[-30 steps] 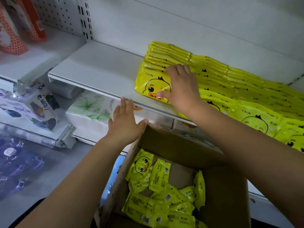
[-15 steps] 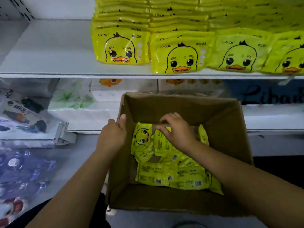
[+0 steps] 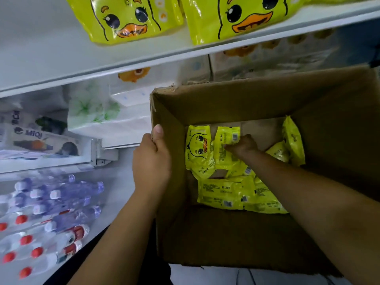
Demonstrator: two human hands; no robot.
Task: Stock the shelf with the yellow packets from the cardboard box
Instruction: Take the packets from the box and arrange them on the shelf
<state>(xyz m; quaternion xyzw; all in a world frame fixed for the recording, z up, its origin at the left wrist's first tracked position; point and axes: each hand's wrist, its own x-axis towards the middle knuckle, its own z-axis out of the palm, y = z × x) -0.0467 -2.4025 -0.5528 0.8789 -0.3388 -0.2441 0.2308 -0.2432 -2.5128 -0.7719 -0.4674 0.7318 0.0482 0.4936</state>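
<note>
Right hand: The right hand (image 3: pixel 243 145) is deep in the box (image 3: pixel 333 124). Its fingers (image 3: pixel 233 147) curl onto a packet (image 3: pixel 227 136) lying barcode side up, apparently pinching it for the lift.
Left hand: The left hand (image 3: pixel 152 161) grips the box's left wall, thumb hooked over the rim and fingers outside. This is probably a brace, so the box neither slides nor tips while the other hand digs.
Packets: The loose packets (image 3: pixel 224 194) lie heaped on the box floor, most showing their printed backs. One duck-face packet (image 3: pixel 198 149) sits just beside the gripped one, and another stands on edge by the right wall.
Shelf: The shelf (image 3: pixel 41 54) runs directly above the box. Stocked packets (image 3: pixel 123 19) sit at its front edge, faces out for shoppers. To their left is a bare white stretch that looks like room for more.
Box position: The open box sits close under the shelf, which keeps each carry short.
Stage: This looks like the pick-up, with plenty of stock left to move.
Surroundings: Bottles (image 3: pixel 51 202) lie on the floor at left, and tissue packs (image 3: pixel 92 112) fill the lower shelf.
</note>
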